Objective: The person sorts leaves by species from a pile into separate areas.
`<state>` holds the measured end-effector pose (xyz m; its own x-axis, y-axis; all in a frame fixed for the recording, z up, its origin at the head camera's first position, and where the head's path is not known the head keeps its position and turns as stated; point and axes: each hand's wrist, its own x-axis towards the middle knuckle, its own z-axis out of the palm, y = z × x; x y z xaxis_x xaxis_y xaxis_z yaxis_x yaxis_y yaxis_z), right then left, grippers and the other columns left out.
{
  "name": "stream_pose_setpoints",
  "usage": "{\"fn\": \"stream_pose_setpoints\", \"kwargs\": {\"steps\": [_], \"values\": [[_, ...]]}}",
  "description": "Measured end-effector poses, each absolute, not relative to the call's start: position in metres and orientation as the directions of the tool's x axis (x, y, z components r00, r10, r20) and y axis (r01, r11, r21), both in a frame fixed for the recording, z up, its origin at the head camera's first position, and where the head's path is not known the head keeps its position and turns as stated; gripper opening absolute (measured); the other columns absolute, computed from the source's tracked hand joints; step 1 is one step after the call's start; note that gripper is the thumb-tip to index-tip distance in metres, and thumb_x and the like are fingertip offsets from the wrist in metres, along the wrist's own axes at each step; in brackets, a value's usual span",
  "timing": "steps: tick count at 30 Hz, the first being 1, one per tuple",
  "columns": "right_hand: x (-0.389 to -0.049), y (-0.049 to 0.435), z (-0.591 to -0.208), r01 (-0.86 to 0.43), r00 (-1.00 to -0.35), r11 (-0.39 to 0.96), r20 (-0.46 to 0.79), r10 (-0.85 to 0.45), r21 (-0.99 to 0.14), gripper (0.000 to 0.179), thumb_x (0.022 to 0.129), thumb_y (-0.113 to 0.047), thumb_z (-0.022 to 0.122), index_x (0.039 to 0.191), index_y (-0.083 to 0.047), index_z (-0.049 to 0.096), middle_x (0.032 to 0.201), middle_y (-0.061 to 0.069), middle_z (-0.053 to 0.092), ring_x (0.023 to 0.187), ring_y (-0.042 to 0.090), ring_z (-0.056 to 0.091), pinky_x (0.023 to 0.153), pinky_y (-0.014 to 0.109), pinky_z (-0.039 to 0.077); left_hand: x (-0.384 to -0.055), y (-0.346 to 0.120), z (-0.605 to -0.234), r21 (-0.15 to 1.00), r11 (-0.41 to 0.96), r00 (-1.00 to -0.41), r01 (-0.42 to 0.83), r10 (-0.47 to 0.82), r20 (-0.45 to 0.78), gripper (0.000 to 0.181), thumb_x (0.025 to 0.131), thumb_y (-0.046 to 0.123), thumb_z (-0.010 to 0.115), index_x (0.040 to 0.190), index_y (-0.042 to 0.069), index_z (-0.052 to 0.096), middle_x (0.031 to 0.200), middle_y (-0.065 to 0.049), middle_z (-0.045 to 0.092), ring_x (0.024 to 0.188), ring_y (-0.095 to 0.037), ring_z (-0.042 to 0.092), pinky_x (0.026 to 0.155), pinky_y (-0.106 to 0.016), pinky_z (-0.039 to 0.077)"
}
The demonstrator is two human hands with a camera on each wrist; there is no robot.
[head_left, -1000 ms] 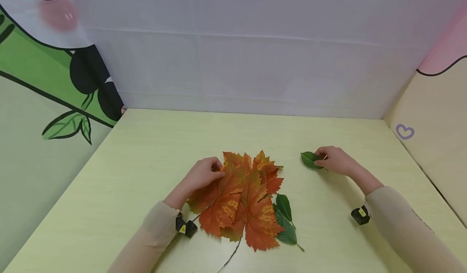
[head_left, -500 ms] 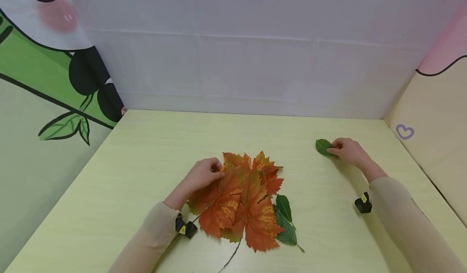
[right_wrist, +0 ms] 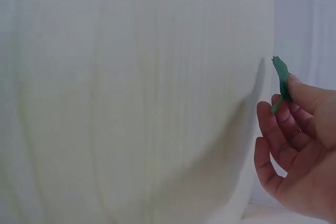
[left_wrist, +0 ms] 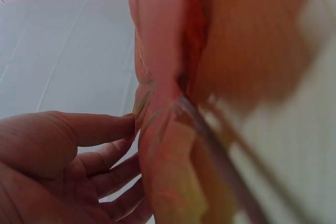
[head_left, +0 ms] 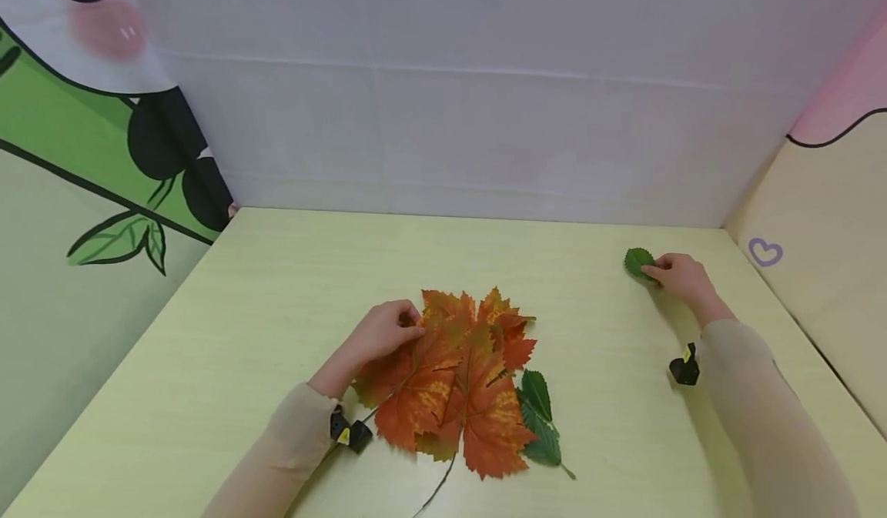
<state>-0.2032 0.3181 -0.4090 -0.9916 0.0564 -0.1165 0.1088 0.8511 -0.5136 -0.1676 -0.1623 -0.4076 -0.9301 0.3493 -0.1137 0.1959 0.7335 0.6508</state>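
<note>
Between thumb and fingers, my right hand [head_left: 682,278] pinches a small green leaf [head_left: 637,261] by its stem end, out at the far right of the table. The right wrist view shows that green leaf [right_wrist: 282,74] edge-on above the fingers, its short stem poking down. My left hand [head_left: 381,333] pinches the left edge of an orange maple leaf [head_left: 419,379] at the overlapping pile in the middle. In the left wrist view the thumb lies on the near side of the orange leaf [left_wrist: 157,145], with its dark stem running down to the right.
More orange maple leaves [head_left: 495,418] overlap in the pile, one with a long stem toward the front edge. Green leaves [head_left: 543,433] lie partly under its right side. A grey-white cloth wall [head_left: 450,133] stands behind the pale table [head_left: 291,264], with printed panels at both sides.
My right hand has moved away to the right and toward the back wall, carrying the green leaf. My left hand and the pile have stayed in place.
</note>
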Motion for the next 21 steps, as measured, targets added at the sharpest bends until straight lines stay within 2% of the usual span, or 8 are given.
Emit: {"fn": "stream_pose_setpoints", "kwargs": {"steps": [6, 11, 15, 17, 19, 21], "values": [[-0.206, 0.326, -0.414, 0.174, -0.985, 0.804, -0.089, 0.15, -0.569, 0.048, 0.093, -0.037, 0.046, 0.109, 0.009, 0.05, 0.092, 0.02, 0.062, 0.091, 0.036, 0.052, 0.079, 0.046, 0.038, -0.167, -0.163, -0.406, 0.65, 0.736, -0.933, 0.19, 0.341, -0.114, 0.01, 0.084, 0.017, 0.064, 0.086, 0.01, 0.059, 0.082, -0.002, 0.059, 0.07, -0.017, 0.048, 0.063, -0.028, 0.041], [-0.206, 0.334, -0.419, 0.253, -0.964, 0.738, -0.1, 0.246, -0.625, 0.048, 0.093, -0.035, 0.047, 0.114, 0.008, 0.047, 0.071, 0.002, 0.065, 0.094, 0.04, 0.056, 0.09, 0.051, 0.031, -0.165, -0.162, -0.406, 0.653, 0.732, -0.93, 0.193, 0.349, -0.117, 0.01, 0.084, 0.017, 0.064, 0.086, 0.009, 0.059, 0.082, -0.002, 0.059, 0.071, -0.016, 0.049, 0.064, -0.029, 0.041], [-0.208, 0.339, -0.42, 0.28, -0.956, 0.732, -0.106, 0.275, -0.621, 0.051, 0.093, -0.038, 0.047, 0.115, 0.008, 0.048, 0.059, -0.009, 0.061, 0.093, 0.038, 0.055, 0.09, 0.052, 0.031, -0.165, -0.161, -0.405, 0.656, 0.732, -0.931, 0.184, 0.344, -0.124, 0.01, 0.084, 0.017, 0.064, 0.086, 0.009, 0.059, 0.082, -0.002, 0.059, 0.071, -0.016, 0.049, 0.064, -0.028, 0.041], [-0.21, 0.341, -0.421, 0.287, -0.953, 0.74, -0.103, 0.285, -0.608, 0.051, 0.093, -0.039, 0.047, 0.115, 0.007, 0.049, 0.058, -0.008, 0.06, 0.093, 0.036, 0.054, 0.087, 0.05, 0.033, -0.165, -0.161, -0.404, 0.659, 0.732, -0.932, 0.174, 0.338, -0.129, 0.009, 0.084, 0.017, 0.064, 0.086, 0.009, 0.059, 0.082, -0.002, 0.059, 0.071, -0.017, 0.048, 0.063, -0.028, 0.041], [-0.213, 0.343, -0.421, 0.297, -0.95, 0.747, -0.104, 0.295, -0.595, 0.051, 0.093, -0.039, 0.046, 0.114, 0.007, 0.05, 0.061, -0.001, 0.062, 0.092, 0.036, 0.054, 0.082, 0.048, 0.035, -0.165, -0.16, -0.404, 0.659, 0.733, -0.934, 0.166, 0.332, -0.134, 0.009, 0.084, 0.016, 0.064, 0.086, 0.009, 0.059, 0.082, -0.002, 0.059, 0.071, -0.017, 0.048, 0.064, -0.028, 0.041], [-0.214, 0.345, -0.422, 0.316, -0.943, 0.754, -0.105, 0.315, -0.576, 0.051, 0.093, -0.04, 0.045, 0.113, 0.006, 0.052, 0.075, 0.009, 0.065, 0.093, 0.038, 0.053, 0.078, 0.046, 0.037, -0.165, -0.16, -0.404, 0.659, 0.734, -0.933, 0.165, 0.333, -0.137, 0.009, 0.084, 0.016, 0.064, 0.086, 0.009, 0.059, 0.082, -0.003, 0.059, 0.071, -0.017, 0.048, 0.064, -0.028, 0.041]]}}
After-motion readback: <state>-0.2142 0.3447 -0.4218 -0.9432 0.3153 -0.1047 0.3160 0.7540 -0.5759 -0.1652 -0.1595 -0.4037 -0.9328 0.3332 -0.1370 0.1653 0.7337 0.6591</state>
